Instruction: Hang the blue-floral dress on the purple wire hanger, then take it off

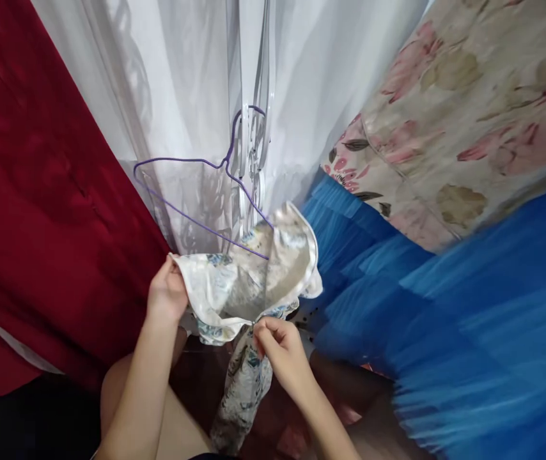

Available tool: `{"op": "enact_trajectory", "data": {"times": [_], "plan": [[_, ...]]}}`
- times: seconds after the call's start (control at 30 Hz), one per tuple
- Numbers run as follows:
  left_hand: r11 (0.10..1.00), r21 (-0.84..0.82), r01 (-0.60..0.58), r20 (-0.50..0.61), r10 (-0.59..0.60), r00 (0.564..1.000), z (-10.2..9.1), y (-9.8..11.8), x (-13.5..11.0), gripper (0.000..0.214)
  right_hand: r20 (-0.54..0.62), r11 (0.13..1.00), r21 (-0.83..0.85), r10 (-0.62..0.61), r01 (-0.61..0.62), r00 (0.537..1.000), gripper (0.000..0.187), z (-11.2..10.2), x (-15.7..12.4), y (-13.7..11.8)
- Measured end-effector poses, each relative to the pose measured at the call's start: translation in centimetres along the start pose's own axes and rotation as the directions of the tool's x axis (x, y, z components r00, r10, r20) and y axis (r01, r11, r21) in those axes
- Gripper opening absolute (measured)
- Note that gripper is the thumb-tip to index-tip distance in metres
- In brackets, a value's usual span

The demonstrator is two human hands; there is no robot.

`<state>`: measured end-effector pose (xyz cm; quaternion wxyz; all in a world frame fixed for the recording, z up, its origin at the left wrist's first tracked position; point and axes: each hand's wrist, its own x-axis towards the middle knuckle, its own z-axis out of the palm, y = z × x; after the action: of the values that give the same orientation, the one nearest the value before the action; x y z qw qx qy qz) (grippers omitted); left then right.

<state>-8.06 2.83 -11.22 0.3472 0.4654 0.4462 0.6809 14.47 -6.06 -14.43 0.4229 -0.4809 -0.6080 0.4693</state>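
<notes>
"Holding the patterned garment open in mid-view, just below the purple hanger. My left hand pinches its left corner, right hand pinches the front edge."

"Step?"

"Fitting garment to hanger, I judge. Hanger's right end is inside the opening, left end sticks out bare. Next move calls for lifting the left corner over that end without losing the right side."

"Around it?"

"Hook appears caught in a white strip, white curtain behind."

"In the way?"

"Red cloth near my left hand; blue tulle just beside the garment's right side, floral cloth above that. Tight from here."
</notes>
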Motion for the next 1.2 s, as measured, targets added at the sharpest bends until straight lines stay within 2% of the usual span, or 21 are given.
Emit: {"op": "enact_trajectory", "data": {"times": [0.1,0.17,0.2,0.27,0.33,0.4,0.43,0.47,0.53,0.57,0.6,0.63,0.67,0.73,0.8,0.83,0.9,0.97,1.03,1.13,1.2], "plan": [[0.968,-0.220,0.122,0.128,-0.096,0.987,4.1,2.2,-4.0,0.030,-0.004,0.975,-0.215,-0.056,0.054,0.998,0.015,-1.9,-0.2,0.7],[0.976,-0.199,0.087,0.344,-0.014,0.939,6.1,4.2,-6.1,0.025,0.070,0.972,-0.192,-0.121,0.133,0.990,0.057,-2.7,-0.7,0.1],[0.988,-0.150,0.024,0.448,0.047,0.893,6.9,5.0,-6.9,0.021,0.121,0.982,-0.129,-0.125,0.141,0.985,0.066,-2.9,-0.9,-0.5],[0.986,-0.026,-0.165,0.580,0.150,0.801,7.8,6.1,-7.8,0.014,0.190,0.997,0.001,-0.081,0.082,0.979,0.047,-3.1,-1.4,-1.6],[0.950,0.085,-0.302,0.631,0.183,0.754,7.9,6.2,-7.9,0.016,0.204,0.997,0.072,-0.020,0.006,0.979,0.020,-3.4,-1.8,-2.6],[0.952,0.114,-0.284,0.702,0.125,0.701,7.4,5.5,-7.8,0.034,0.226,0.997,0.070,-0.001,-0.015,0.974,0.017,-4.3,-2.0,-3.5],[0.975,0.097,-0.200,0.760,0.057,0.648,7.0,5.0,-7.8,0.042,0.246,0.999,0.044,-0.006,-0.005,0.969,0.016,-5.0,-2.1,-4.0],[0.994,0.078,-0.074,0.828,-0.023,0.560,6.6,4.4,-8.0,0.048,0.269,1.000,0.006,-0.007,0.005,0.963,0.016,-6.0,-2.1,-4.5],[0.977,0.107,0.187,0.930,-0.164,0.328,5.8,3.3,-8.6,0.048,0.287,0.996,-0.081,-0.006,0.031,0.958,0.018,-8.4,-2.1,-5.9],[0.954,0.154,0.257,0.946,-0.217,0.239,5.5,2.9,-9.1,0.045,0.259,0.991,-0.120,-0.025,0.058,0.965,0.019,-9.7,-2.0,-6.7],[0.940,0.208,0.270,0.944,-0.266,0.198,5.2,2.6,-9.4,0.042,0.203,0.982,-0.157,-0.073,0.106,0.976,0.019,-11.1,-1.8,-7.7],[0.938,0.254,0.237,0.927,-0.306,0.218,4.9,2.3,-9.7,0.038,0.127,0.965,-0.198,-0.151,0.175,0.980,0.017,-12.4,-1.5,-8.7],[0.941,0.286,0.180,0.895,-0.330,0.301,4.6,2.3,-9.9,0.033,0.039,0.934,-0.248,-0.256,0.257,0.966,0.014,-13.7,-0.9,-9.7],[0.947,0.308,0.089,0.801,-0.309,0.513,4.0,2.5,-9.7,0.025,-0.119,0.842,-0.367,-0.463,0.395,0.878,0.009,-15.5,1.0,-11.5],[0.962,0.261,0.082,0.715,-0.249,0.653,3.1,3.3,-8.8,0.025,-0.200,0.784,-0.430,-0.567,0.449,0.799,0.011,-16.2,3.9,-12.8],[0.972,0.214,0.096,0.678,-0.219,0.702,2.6,3.8,-8.2,0.026,-0.210,0.787,-0.403,-0.576,0.467,0.790,0.015,-16.0,5.7,-13.2],[0.985,0.135,0.107,0.604,-0.167,0.780,1.2,5.0,-6.8,0.025,-0.160,0.872,-0.235,-0.471,0.430,0.868,0.020,-14.7,9.2,-13.7],[0.989,0.141,0.043,0.536,-0.112,0.837,-0.4,5.9,-5.1,0.022,-0.034,0.948,-0.025,-0.317,0.316,0.948,0.026,-12.9,11.9,-13.8],[0.962,0.255,-0.099,0.498,-0.043,0.866,-2.1,6.1,-3.1,0.023,0.065,0.971,0.164,-0.187,0.174,0.980,0.027,-11.4,13.4,-13.9],[0.792,0.501,-0.348,0.576,-0.005,0.817,-4.6,4.7,0.5,0.024,0.116,0.933,0.360,-0.073,0.027,0.991,0.019,-10.8,13.4,-14.3],[0.688,0.581,-0.436,0.617,-0.023,0.786,-6.3,3.1,3.0,0.028,0.144,0.910,0.413,-0.037,-0.026,0.989,0.014,-11.2,12.8,-14.7]]}}
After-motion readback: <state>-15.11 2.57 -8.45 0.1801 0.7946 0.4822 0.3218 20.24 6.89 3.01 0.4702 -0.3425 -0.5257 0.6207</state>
